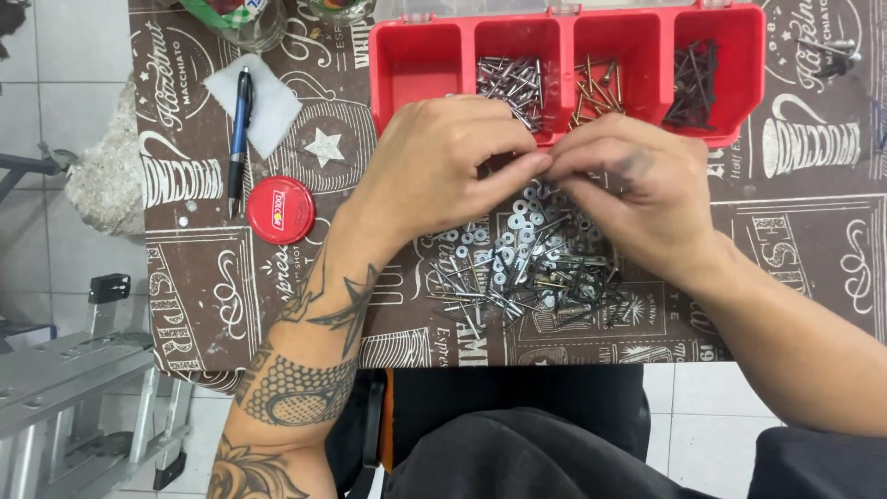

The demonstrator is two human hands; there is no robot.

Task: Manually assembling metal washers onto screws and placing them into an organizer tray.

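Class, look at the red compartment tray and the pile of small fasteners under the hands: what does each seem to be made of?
Red tray: probably moulded plastic, uniform colour with a soft sheen. Pile of fasteners: apparently metal, mostly bright silvery with glints; a few look brassy or dark.

Left of the red round lid [281, 210] lies a blue pen [239, 134], its upper part touching a white cloth square [261, 100]; a metal ladder [74, 379] stands lower left.

Tray [564, 23] sits at the back of the counter [185, 305]; screw pile [527, 268] just in front of it, lid [281, 210] and pen [239, 139] off to its left.
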